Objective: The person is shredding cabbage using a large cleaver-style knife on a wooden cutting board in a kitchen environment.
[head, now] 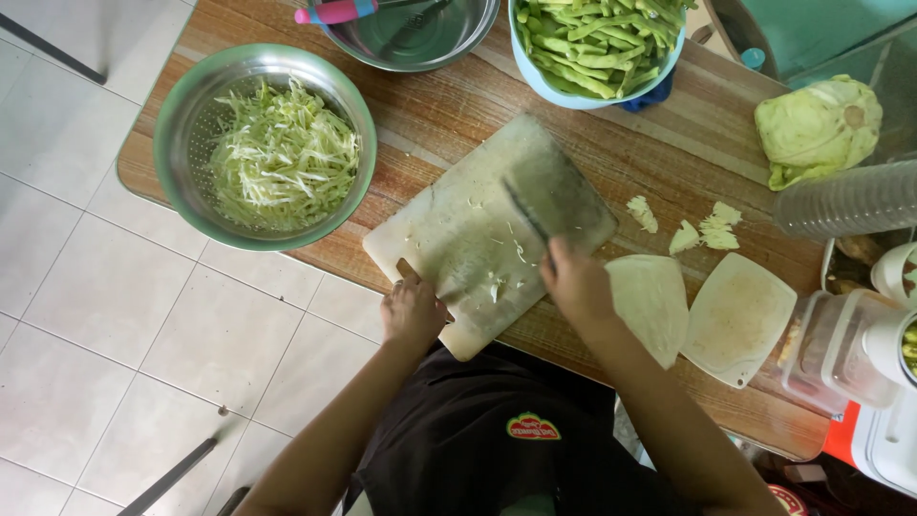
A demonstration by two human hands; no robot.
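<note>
So we've got our left hand [413,311] clamped on the near edge of the white cutting board [458,239], which sits tilted in the middle of the wooden tabletop [669,134], while our right hand [576,283] is closed around the handle of a wide cleaver [556,196] lying flat-ish on the board among a few cabbage scraps. Off to the left there's a metal colander [181,115] full of shredded cabbage [284,158], a blue bowl of green beans [597,38] up top, and a cabbage chunk [818,126] plus two peeled leaves [651,301] to the right.
</note>
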